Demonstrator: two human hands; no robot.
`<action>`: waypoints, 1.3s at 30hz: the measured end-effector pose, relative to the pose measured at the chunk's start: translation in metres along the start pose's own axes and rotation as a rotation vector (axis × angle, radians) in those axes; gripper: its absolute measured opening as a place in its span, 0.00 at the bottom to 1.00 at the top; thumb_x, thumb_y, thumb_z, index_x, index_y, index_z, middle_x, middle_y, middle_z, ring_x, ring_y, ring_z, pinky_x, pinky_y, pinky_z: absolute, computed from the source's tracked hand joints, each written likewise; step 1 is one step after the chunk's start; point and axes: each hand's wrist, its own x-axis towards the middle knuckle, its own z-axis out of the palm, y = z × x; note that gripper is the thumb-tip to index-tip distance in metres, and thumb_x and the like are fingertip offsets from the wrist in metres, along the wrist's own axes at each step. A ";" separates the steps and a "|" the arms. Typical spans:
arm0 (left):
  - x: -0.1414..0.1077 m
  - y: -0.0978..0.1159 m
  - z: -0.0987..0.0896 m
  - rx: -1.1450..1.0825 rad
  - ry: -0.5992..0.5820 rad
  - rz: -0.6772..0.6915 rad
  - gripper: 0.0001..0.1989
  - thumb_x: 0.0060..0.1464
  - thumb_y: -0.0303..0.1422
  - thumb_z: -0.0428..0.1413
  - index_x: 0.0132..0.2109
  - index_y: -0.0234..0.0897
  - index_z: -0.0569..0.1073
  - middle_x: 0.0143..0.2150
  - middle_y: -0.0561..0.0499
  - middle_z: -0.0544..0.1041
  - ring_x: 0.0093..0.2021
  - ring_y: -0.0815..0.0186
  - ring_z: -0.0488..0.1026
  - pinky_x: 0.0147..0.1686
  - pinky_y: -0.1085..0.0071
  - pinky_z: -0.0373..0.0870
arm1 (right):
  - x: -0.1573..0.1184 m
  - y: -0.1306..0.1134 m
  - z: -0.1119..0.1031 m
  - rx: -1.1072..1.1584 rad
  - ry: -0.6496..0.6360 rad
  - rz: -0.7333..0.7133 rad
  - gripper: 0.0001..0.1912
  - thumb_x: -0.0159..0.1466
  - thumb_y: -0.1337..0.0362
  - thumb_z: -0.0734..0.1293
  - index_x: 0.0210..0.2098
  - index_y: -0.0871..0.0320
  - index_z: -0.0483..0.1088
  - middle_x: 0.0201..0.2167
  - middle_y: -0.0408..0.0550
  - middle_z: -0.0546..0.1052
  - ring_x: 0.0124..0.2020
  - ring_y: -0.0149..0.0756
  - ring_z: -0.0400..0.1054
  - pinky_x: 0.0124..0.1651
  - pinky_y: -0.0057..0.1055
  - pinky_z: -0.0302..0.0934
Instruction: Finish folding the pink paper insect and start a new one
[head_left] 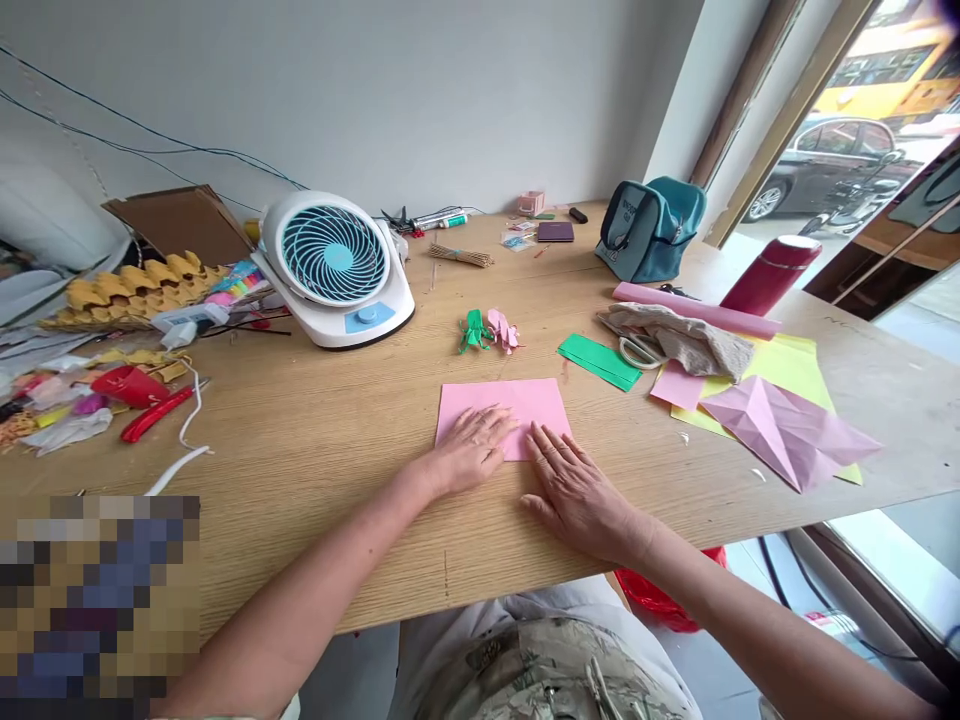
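A pink sheet of paper (501, 397) lies flat on the wooden table in front of me. My left hand (474, 447) rests palm down across its lower left part, fingers extended. Over the lower right corner, my right hand (574, 490) is laid flat, its fingertips on the paper and its thumb apart on the wood. Just beyond the sheet stand two small folded paper figures, a green one (474, 331) and a pink one (503, 332). To the right lies a folded green paper strip (599, 361).
A white fan (337, 270) stands at the back left. On the right are scissors (640, 351) partly under a grey cloth (694, 335), a creased pink sheet (787, 425), yellow paper (802, 365), a red bottle (769, 278) and a teal bag (652, 228). Clutter with a red cup (129, 385) lies left.
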 end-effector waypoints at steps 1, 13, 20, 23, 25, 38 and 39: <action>0.004 0.008 0.002 0.008 0.044 -0.061 0.23 0.66 0.34 0.41 0.65 0.38 0.63 0.68 0.42 0.63 0.69 0.57 0.57 0.67 0.52 0.53 | -0.002 0.002 0.002 0.008 0.011 -0.005 0.41 0.71 0.45 0.54 0.69 0.75 0.50 0.70 0.70 0.49 0.72 0.55 0.45 0.70 0.51 0.49; 0.008 0.028 0.025 0.145 0.203 -0.421 0.29 0.67 0.40 0.40 0.71 0.35 0.55 0.73 0.40 0.54 0.72 0.48 0.49 0.67 0.45 0.49 | -0.007 0.004 0.006 0.037 0.073 -0.023 0.43 0.70 0.45 0.55 0.71 0.73 0.45 0.71 0.70 0.48 0.73 0.52 0.40 0.70 0.51 0.47; -0.013 0.011 0.016 0.170 0.148 -0.485 0.30 0.67 0.39 0.40 0.72 0.33 0.53 0.74 0.40 0.51 0.73 0.50 0.47 0.69 0.47 0.47 | -0.006 0.003 0.000 0.034 0.039 -0.021 0.44 0.70 0.42 0.53 0.70 0.75 0.49 0.71 0.70 0.49 0.73 0.55 0.42 0.71 0.50 0.46; -0.020 0.005 0.015 0.165 0.155 -0.500 0.29 0.67 0.39 0.40 0.72 0.35 0.52 0.74 0.40 0.52 0.73 0.50 0.48 0.68 0.45 0.48 | -0.007 0.004 0.000 0.035 0.050 -0.023 0.44 0.70 0.42 0.53 0.69 0.75 0.50 0.71 0.70 0.49 0.73 0.54 0.42 0.71 0.50 0.46; -0.024 0.002 0.014 0.159 0.165 -0.504 0.29 0.67 0.40 0.39 0.72 0.38 0.52 0.74 0.41 0.52 0.73 0.49 0.48 0.68 0.42 0.48 | -0.010 0.005 -0.001 0.036 0.052 -0.017 0.44 0.70 0.42 0.53 0.69 0.75 0.51 0.71 0.70 0.49 0.73 0.54 0.43 0.71 0.50 0.47; -0.051 -0.013 0.013 0.200 0.174 -0.623 0.29 0.68 0.39 0.36 0.72 0.39 0.51 0.74 0.41 0.52 0.73 0.44 0.46 0.65 0.35 0.46 | -0.031 0.012 -0.002 -0.018 0.055 0.048 0.41 0.71 0.44 0.53 0.71 0.70 0.48 0.71 0.67 0.49 0.72 0.53 0.44 0.70 0.53 0.45; -0.051 -0.012 0.013 0.205 0.180 -0.626 0.29 0.67 0.38 0.37 0.72 0.39 0.51 0.74 0.40 0.51 0.73 0.44 0.46 0.65 0.35 0.45 | -0.034 0.014 -0.002 -0.028 0.062 0.046 0.41 0.71 0.44 0.52 0.71 0.70 0.48 0.71 0.66 0.49 0.73 0.53 0.44 0.70 0.53 0.45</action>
